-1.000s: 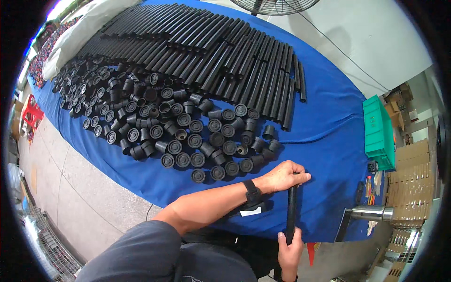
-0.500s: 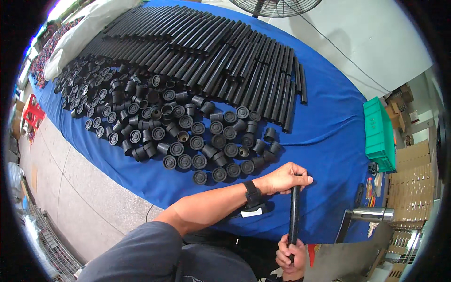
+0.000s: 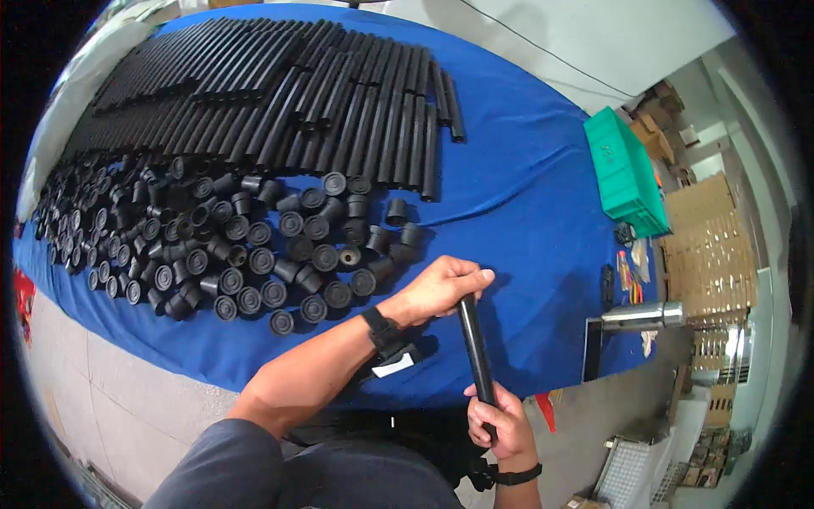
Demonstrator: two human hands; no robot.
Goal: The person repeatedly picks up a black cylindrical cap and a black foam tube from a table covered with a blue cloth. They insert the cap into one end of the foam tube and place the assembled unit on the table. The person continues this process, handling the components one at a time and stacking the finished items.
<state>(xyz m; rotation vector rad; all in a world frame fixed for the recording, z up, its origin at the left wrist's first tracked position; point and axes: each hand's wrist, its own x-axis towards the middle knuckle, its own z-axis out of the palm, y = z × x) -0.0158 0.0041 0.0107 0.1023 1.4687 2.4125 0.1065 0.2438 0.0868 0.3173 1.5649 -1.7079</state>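
Now the view has swung to the right: on the left, the black caps [image 3: 236,227] and the rows of tubes [image 3: 254,64] sit nearer that edge than half a second ago, and the fan has gone from the top. Both piles seem to lie on the blue surface [image 3: 526,237] just as they did, so the change at hand is in the grip alone.

Right of the caps, the left hand [image 3: 441,288] stays at the top of the held tube [image 3: 477,348], its fingers closed over that end; whether a cap is underneath cannot be told. The held tube stands between the two hands, in front of the person at the near edge, and it leans more, its top tipped to the left.

At its lower end the right hand [image 3: 504,424] is clamped with curled fingers; a second ago more tube ran below that hand. I'd judge the piece is now braced from end to end, fairly firmly.

Farther right, the green crate [image 3: 623,174] and the metal cylinder [image 3: 642,316] are well apart from both hands, untouched.
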